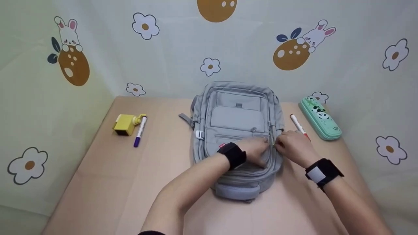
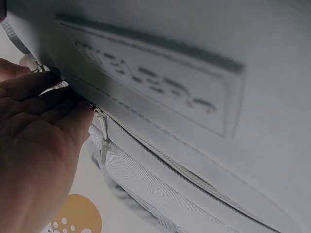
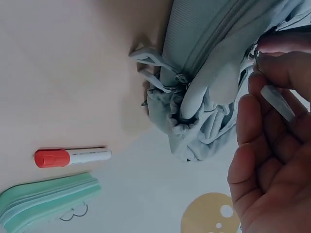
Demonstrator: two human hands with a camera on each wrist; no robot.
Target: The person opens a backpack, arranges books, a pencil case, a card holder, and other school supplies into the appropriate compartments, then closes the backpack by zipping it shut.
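A grey backpack lies flat on the table, its top handle toward me. My left hand reaches across its front, thumb spread and fingers extended to the zipped right edge. In the left wrist view, those fingertips meet the zipper beside a hanging zipper pull, partly hidden behind the fabric. My right hand is at the same edge, facing the left. Its thumb and finger pinch a metal zipper slider in the right wrist view, a pale pull tab dangling over the fingers.
Right of the backpack lie a red-capped marker and a mint panda pencil case. On the left are a yellow pencil sharpener with a crank and a purple-capped marker. A printed curtain borders the table's back and sides.
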